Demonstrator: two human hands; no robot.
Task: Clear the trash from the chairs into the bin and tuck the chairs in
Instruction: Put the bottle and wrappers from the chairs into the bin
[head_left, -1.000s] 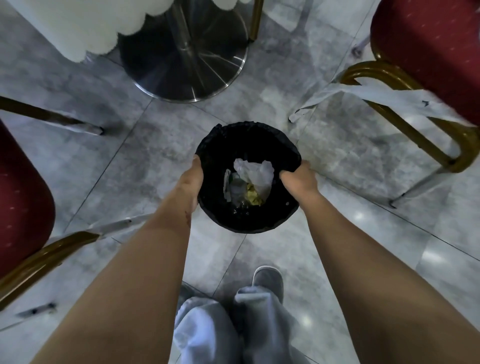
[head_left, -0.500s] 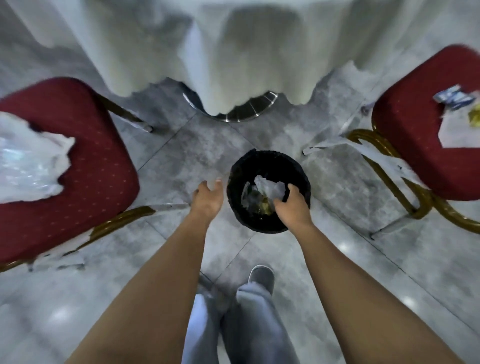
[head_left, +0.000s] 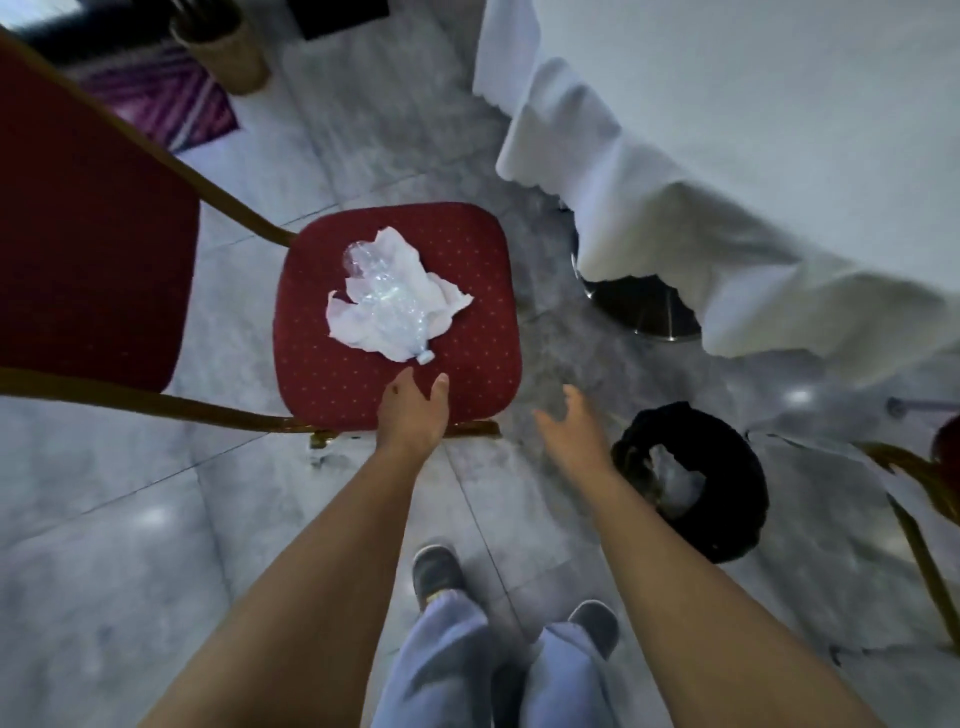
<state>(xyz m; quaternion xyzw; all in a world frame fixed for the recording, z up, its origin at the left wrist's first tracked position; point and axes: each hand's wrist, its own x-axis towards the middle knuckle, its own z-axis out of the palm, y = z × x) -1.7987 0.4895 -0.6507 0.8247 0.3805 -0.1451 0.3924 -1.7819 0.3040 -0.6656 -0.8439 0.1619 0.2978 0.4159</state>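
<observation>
Trash sits on the red seat of the chair (head_left: 397, 317) in the head view, the only view there is: a crumpled white paper (head_left: 363, 322) with a crushed clear plastic bottle (head_left: 387, 299) lying on top of it, capped end pointing toward five o'clock. The left hand (head_left: 413, 415) hovers over the seat's near edge at six o'clock from the pile, fingers loosely spread and holding nothing, just short of the cap. The right hand (head_left: 574, 436) hangs over bare floor between chair and bin (head_left: 727, 519), fingers open and slightly curled, also empty. The bin, black-lined with some white scrap already inside, stands on the floor at four o'clock from the seat, well apart from it. A white-draped table (head_left: 727, 156) fills the one to three o'clock quarter, and the gold frame of a second chair (head_left: 919, 499) shows at the right edge.

Risks, as I judge them: the bottle rests loose on the paper, so lifting the paper alone could roll it off onto the floor. A one-handed grab might leave part of the pile behind. The bin is off to the side, so a careless toss could miss it.

No brand, label or writing is legible anywhere; the bottle appears unlabelled, though blur makes that uncertain.
</observation>
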